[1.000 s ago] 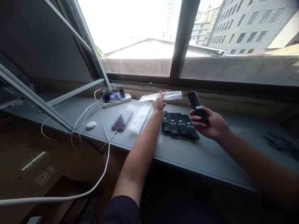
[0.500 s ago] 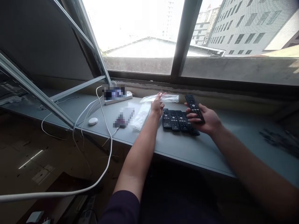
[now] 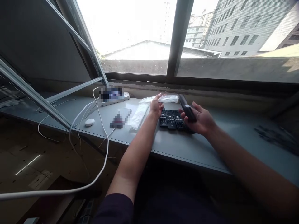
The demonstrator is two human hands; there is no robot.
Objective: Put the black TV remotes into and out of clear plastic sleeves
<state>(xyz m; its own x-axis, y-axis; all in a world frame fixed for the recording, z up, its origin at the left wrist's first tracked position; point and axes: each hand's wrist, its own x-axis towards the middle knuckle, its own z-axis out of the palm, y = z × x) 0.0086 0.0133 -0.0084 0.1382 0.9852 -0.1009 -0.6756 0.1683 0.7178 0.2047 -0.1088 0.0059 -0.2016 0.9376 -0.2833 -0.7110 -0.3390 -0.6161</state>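
Note:
Fingers closed, my left hand [image 3: 156, 107] pinches a clear plastic sleeve [image 3: 170, 99] that stretches out to its right. In my right hand [image 3: 202, 120] is a black remote control [image 3: 187, 109], tilted with its plain back and side showing. The far tip of that remote meets the right end of the sleeve; whether it is inside or only touching, I cannot tell. Below lie several black remotes [image 3: 171, 119] side by side, buttons up, partly covered by my right hand. A pile of clear plastic sleeves [image 3: 139, 115] lies left of them, beside my left forearm.
A white power strip [image 3: 115, 102] stands by the window wall. On the grey table [image 3: 163, 143] are a blurred-out device [image 3: 119, 119] with a cable and a round white gadget [image 3: 89, 122]. A white cable [image 3: 107, 137] loops over the front edge. Metal frame bars [image 3: 35, 93] slant at left.
My right hand has moved left and rolled the remote, so its buttons no longer face me. The remote's tip has come to the sleeve's end. The view has shifted slightly.

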